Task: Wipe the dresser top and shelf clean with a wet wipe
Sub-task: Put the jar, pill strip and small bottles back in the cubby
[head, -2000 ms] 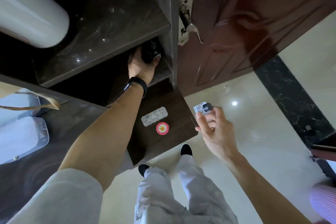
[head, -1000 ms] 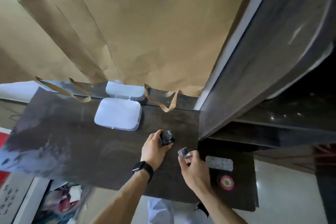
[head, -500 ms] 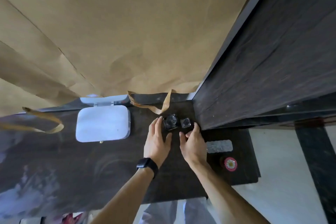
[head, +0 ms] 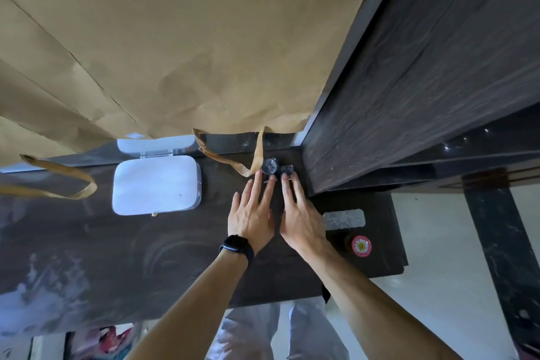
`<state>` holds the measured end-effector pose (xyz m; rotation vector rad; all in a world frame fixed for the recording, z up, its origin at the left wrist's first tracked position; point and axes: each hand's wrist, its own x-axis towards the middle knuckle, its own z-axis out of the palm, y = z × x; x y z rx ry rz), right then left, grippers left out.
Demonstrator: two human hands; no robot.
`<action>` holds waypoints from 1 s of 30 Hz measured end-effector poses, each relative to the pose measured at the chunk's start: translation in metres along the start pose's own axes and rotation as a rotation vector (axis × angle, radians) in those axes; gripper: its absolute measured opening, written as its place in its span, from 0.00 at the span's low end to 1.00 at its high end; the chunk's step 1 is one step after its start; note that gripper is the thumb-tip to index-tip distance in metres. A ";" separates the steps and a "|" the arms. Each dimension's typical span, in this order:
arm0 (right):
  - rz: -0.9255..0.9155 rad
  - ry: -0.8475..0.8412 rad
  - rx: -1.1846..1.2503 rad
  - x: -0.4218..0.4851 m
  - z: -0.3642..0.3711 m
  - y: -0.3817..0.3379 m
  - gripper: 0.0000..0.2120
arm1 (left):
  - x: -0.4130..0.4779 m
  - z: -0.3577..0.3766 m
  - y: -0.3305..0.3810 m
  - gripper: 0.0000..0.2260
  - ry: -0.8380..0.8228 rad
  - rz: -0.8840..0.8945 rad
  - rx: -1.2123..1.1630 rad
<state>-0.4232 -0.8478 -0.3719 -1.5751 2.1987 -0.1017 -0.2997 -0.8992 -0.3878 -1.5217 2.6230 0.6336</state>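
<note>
Reaching over the dark dresser top [head: 122,257], left hand [head: 252,215] and right hand [head: 301,221] lie flat with fingers spread, gripping nothing, fingertips touching a round bottle [head: 269,166] and a small jar [head: 287,169] by the back edge, white wipe box [head: 156,184] to their left.

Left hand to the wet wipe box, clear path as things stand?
Probably yes. The left hand lies flat and empty-looking on the dresser top, fingertips at a small dark bottle. The wet wipe box sits just to its left, lid open, with only bare surface between them.
</note>
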 end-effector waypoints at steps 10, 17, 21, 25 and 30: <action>0.071 -0.041 0.005 0.035 -0.012 -0.012 0.43 | 0.026 -0.011 -0.006 0.39 -0.032 0.013 -0.017; 0.045 -0.051 -0.009 0.042 -0.009 -0.008 0.43 | 0.027 -0.008 -0.009 0.41 -0.037 0.025 -0.035; 0.030 -0.033 0.031 0.044 -0.004 -0.004 0.42 | 0.027 -0.007 -0.006 0.41 -0.042 0.006 -0.057; 0.001 -0.020 0.052 0.045 -0.003 0.001 0.41 | 0.027 -0.005 -0.003 0.40 -0.049 -0.014 -0.077; -0.118 -0.024 0.121 0.029 -0.020 0.006 0.39 | 0.013 -0.016 0.004 0.39 -0.017 -0.063 -0.182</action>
